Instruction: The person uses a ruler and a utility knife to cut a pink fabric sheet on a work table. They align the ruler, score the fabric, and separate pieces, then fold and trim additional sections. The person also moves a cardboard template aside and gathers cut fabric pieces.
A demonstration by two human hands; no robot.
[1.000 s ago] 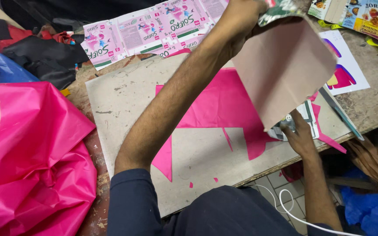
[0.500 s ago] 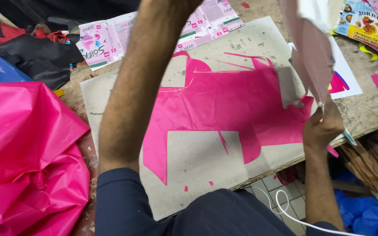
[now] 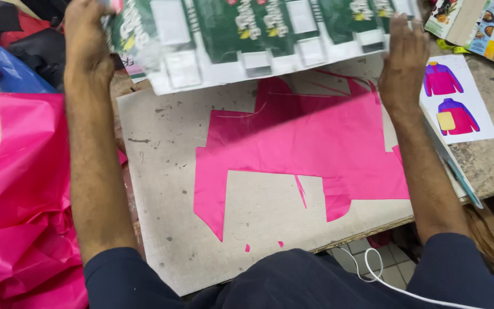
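Note:
My left hand [image 3: 87, 40] grips the left end of a long green and white printed card sheet [image 3: 270, 34], which is spread across the far side of the view. My right hand [image 3: 401, 57] rests with fingers extended on the sheet's right end and holds it. The sheet hangs just over the far edge of a grey cardboard board [image 3: 167, 171] and casts a shadow on it. A cut piece of bright pink fabric [image 3: 304, 149] lies flat on the board between my forearms, with small pink scraps near its front edge.
A heap of pink fabric [image 3: 12, 189] fills the left side, with a blue bag [image 3: 7, 63] behind it. A white paper with two jacket drawings [image 3: 458, 103] lies right of the board. Printed boxes [image 3: 493, 28] sit at the far right. A white cable [image 3: 373, 274] hangs below the table edge.
The card sheet was raised on edge at the right, plain side showing. Now it lies printed side up across the far side. My right hand rose from the board's right edge to the sheet.

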